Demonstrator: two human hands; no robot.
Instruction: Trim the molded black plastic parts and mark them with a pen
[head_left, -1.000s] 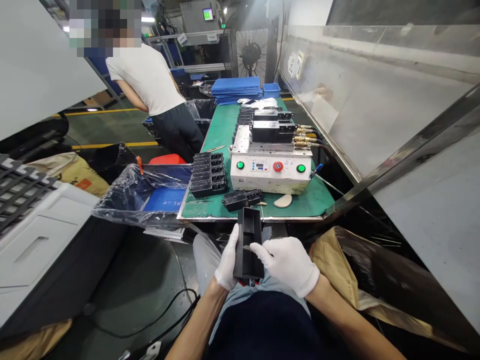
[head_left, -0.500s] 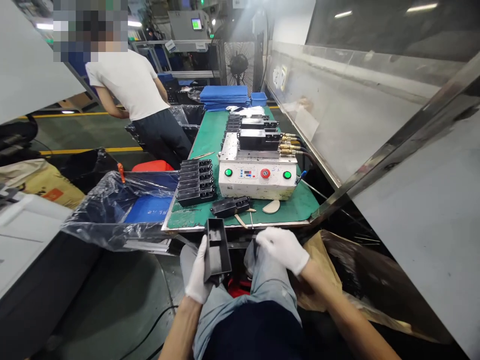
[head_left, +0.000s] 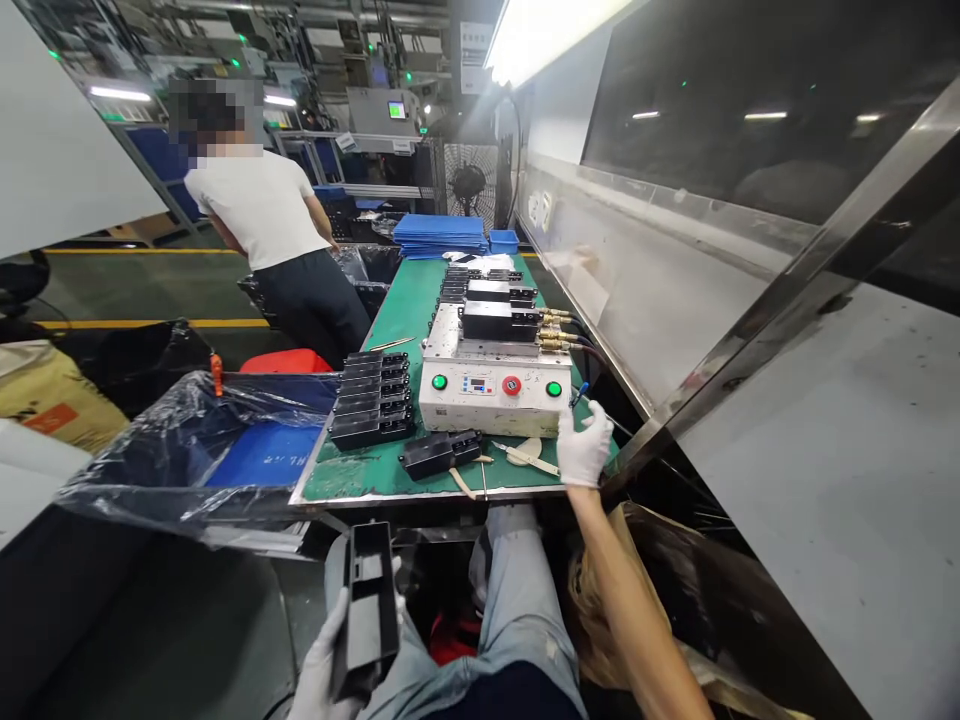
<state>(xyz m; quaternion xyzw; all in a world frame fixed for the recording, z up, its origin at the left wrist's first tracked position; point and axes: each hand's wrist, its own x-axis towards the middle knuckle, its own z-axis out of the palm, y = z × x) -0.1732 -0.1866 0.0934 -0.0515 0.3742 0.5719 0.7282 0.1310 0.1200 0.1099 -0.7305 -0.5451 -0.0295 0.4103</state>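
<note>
In my left hand (head_left: 326,650), gloved in white, is a black rectangular plastic housing (head_left: 367,600), its open side facing up, held low over my lap. My fingers wrap around both of its sides. My white-gloved right hand (head_left: 585,447) is above the table's front right corner, fingers apart and nothing seen in them. Right by its palm lies a slim pale knife-like tool (head_left: 525,458), partly across a cream half-round piece (head_left: 527,448). A similar black housing (head_left: 440,454) rests left of these, beside a curved beige strip (head_left: 463,484).
A white control machine (head_left: 495,400) with green and red buttons bears more black housings (head_left: 500,320). Several black housings (head_left: 371,400) are stacked on the green table (head_left: 352,487). A plastic-lined bin (head_left: 187,440) is at left. A co-worker (head_left: 262,210) stands beyond.
My right hand has moved from above my lap to the table's right side and opened. The knife-like tool now shows on the table. My left hand has lowered with the housing as the view shifted.
</note>
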